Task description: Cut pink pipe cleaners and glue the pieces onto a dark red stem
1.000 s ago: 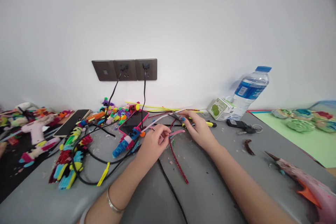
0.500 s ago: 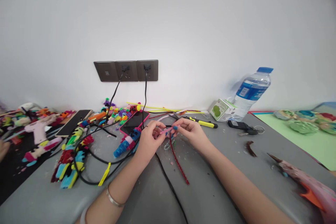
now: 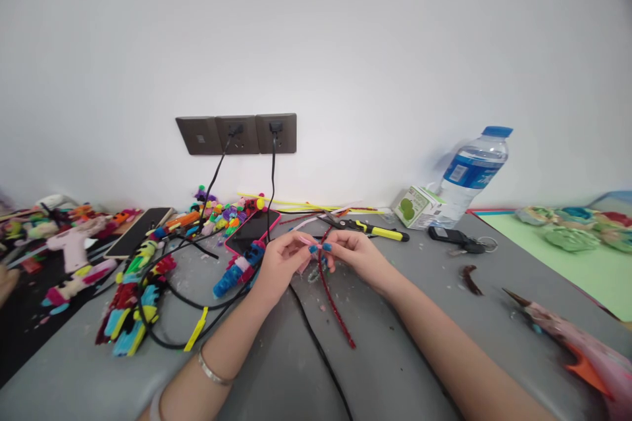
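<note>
A blue, fuzzy pipe-cleaner figure [image 3: 237, 272] is lying toward the back edge of the grey counter [image 3: 385, 368]. The bare left hand [image 3: 282, 262] is pinching a thin, soft pink strip [image 3: 309, 241], and the bare right hand [image 3: 354, 254], its grip equally narrow, is pinching it too, probably steadying something so flexible; the strip is sitting between both sets of fingertips. Yellow-and-black-handled pliers [image 3: 388, 232] are resting nearer the back edge, seemingly within the right hand's reach.

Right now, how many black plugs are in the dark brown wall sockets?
2: one black plastic plug in the middle dark brown rectangular plate, another black plug in the right-hand plate. The plates are in full view, so none seem hidden.
</note>
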`<action>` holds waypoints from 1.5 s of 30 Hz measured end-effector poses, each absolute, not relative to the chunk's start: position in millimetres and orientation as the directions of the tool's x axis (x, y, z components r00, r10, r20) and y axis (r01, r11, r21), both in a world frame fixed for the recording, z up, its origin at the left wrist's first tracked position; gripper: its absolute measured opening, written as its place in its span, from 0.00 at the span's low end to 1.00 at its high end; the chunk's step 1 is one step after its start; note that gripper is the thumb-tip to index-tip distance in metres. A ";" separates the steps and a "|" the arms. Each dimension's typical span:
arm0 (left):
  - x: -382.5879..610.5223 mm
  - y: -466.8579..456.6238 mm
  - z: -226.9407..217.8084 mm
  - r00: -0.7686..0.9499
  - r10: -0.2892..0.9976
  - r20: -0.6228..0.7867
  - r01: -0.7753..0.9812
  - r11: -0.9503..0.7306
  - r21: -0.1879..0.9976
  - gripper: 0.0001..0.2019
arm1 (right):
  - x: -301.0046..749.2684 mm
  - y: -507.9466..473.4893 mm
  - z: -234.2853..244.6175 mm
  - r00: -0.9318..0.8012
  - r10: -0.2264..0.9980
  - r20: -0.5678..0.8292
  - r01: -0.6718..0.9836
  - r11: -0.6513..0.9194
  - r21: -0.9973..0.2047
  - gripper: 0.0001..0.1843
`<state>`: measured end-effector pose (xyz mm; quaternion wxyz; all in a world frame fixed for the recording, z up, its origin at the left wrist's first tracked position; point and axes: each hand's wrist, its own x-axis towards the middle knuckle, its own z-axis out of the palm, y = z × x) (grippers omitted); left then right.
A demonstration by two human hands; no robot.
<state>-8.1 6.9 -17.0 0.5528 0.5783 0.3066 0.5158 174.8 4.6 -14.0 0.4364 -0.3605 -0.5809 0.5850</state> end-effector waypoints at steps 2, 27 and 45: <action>-7.3 6.2 -16.6 0.289 0.935 0.203 -0.246 -0.133 0.960 0.13 | 175.1 4.3 -14.3 -0.373 0.924 0.088 -0.076 0.065 -0.995 0.22; -7.1 6.5 -13.0 0.206 0.976 0.065 -0.402 0.024 0.915 0.18 | 182.5 0.7 -4.8 -0.282 0.944 0.173 -0.303 0.083 -0.949 0.17; -4.3 3.1 -12.3 0.194 0.976 0.096 -0.362 -0.020 0.932 0.18 | 179.1 2.2 -12.3 -0.310 0.940 0.141 -0.366 0.019 -0.930 0.11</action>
